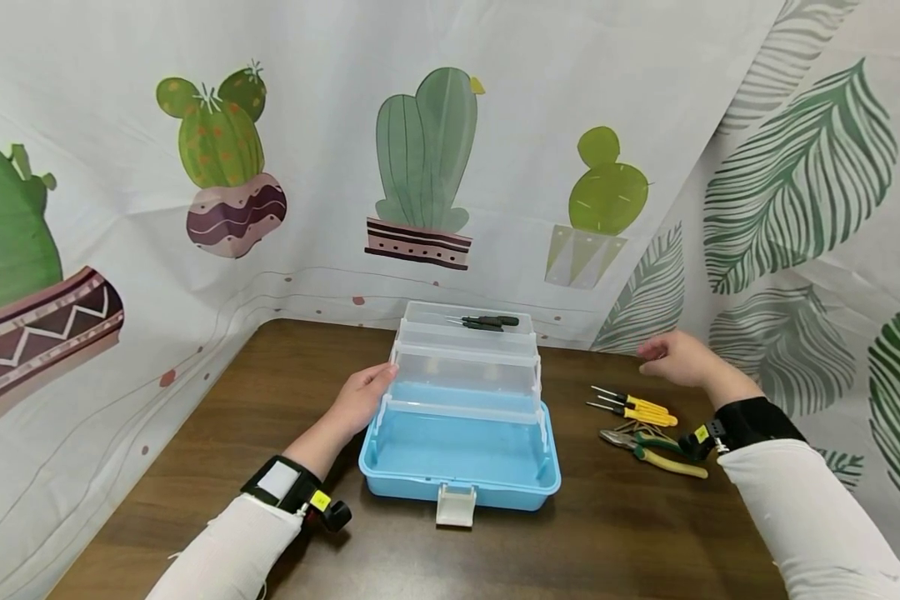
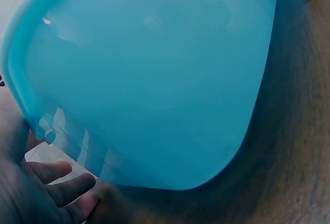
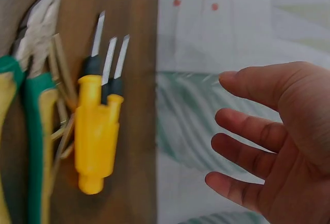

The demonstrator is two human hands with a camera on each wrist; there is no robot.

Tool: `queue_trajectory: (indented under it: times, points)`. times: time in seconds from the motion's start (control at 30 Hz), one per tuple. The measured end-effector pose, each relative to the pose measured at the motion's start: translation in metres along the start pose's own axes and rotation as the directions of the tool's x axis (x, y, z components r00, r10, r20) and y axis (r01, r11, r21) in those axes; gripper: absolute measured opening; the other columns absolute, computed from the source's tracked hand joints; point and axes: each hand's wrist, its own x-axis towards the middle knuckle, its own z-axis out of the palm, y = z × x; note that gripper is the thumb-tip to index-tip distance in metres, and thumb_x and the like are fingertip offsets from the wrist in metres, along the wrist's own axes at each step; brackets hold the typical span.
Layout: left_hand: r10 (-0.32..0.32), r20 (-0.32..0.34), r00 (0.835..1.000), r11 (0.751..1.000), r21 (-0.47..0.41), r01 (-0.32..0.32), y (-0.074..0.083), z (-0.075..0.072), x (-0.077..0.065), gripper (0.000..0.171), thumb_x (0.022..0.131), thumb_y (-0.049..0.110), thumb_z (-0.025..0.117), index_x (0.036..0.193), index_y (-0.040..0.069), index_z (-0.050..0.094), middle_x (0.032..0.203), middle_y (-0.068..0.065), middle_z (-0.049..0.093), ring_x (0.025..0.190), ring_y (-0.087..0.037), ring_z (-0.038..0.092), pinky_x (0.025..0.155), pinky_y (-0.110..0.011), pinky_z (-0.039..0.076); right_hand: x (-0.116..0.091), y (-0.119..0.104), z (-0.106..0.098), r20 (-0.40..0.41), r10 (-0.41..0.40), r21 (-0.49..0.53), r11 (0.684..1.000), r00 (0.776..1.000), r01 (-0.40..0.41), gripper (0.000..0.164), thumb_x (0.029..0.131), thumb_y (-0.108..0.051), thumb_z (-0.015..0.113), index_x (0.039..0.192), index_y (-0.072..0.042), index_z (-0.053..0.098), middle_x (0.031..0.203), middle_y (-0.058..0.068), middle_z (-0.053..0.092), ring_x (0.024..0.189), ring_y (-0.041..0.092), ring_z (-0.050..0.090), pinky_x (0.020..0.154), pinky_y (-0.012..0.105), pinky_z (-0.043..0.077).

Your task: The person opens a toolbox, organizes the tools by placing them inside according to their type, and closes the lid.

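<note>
A light blue toolbox stands opened on the table, its clear upper trays and lid folded back. Black-handled screwdrivers lie in the rear clear part. At the box's left rear corner, my left hand holds the edge; its thumb is hidden in the left wrist view, where several fingers extend behind the box. My right hand hovers empty, fingers loosely spread, beyond the yellow-handled screwdrivers. Pliers with green and yellow handles lie nearer me, beside thin brass-coloured pieces.
The brown wooden table meets a white cloth backdrop printed with cacti and leaves. At the front of the toolbox a white latch hangs down.
</note>
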Motion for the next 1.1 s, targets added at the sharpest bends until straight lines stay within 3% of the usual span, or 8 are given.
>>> queue_trajectory:
  times: [0.33,0.57,0.7,1.1]
  points:
    - [0.006,-0.002,1.000,1.000,-0.015,-0.006,-0.003,0.001,0.002,0.070,0.102,0.067,0.043,0.152,0.019,0.051,0.144,-0.011,0.063,0.126,-0.031,0.065,0.099,-0.050,0.058,-0.004,0.026,0.034,0.085,0.069,0.058,0.996,0.994,-0.074,0.035,0.093,-0.011,0.067,0.121,0.011,0.067,0.115,0.030,0.071,0.098,0.039,0.070,0.083,0.050,0.059]
    - [0.018,0.006,1.000,1.000,-0.017,-0.017,-0.002,0.001,0.001,0.069,0.104,0.065,0.042,0.153,0.017,0.050,0.147,-0.013,0.060,0.130,-0.033,0.062,0.102,-0.052,0.056,-0.001,0.031,0.051,0.103,0.149,0.071,0.985,0.983,-0.157,0.030,0.089,-0.008,0.064,0.114,0.007,0.072,0.113,0.025,0.072,0.093,0.028,0.068,0.076,0.039,0.057]
    - [0.026,0.006,1.000,0.999,-0.026,-0.025,-0.002,0.001,0.002,0.068,0.104,0.063,0.042,0.153,0.016,0.050,0.147,-0.013,0.060,0.131,-0.033,0.062,0.103,-0.053,0.056,0.001,0.034,0.057,0.097,0.135,0.070,0.987,0.986,-0.142,0.025,0.089,-0.007,0.065,0.109,0.006,0.074,0.107,0.022,0.075,0.090,0.026,0.068,0.073,0.036,0.056]
    - [0.020,0.002,1.000,1.000,-0.012,-0.020,-0.001,0.001,0.000,0.069,0.104,0.065,0.041,0.153,0.016,0.050,0.147,-0.014,0.061,0.131,-0.034,0.062,0.101,-0.053,0.057,0.003,0.032,0.063,0.091,0.156,0.068,0.984,0.983,-0.163,0.024,0.091,-0.006,0.064,0.108,0.006,0.074,0.107,0.024,0.074,0.094,0.032,0.069,0.078,0.043,0.058]
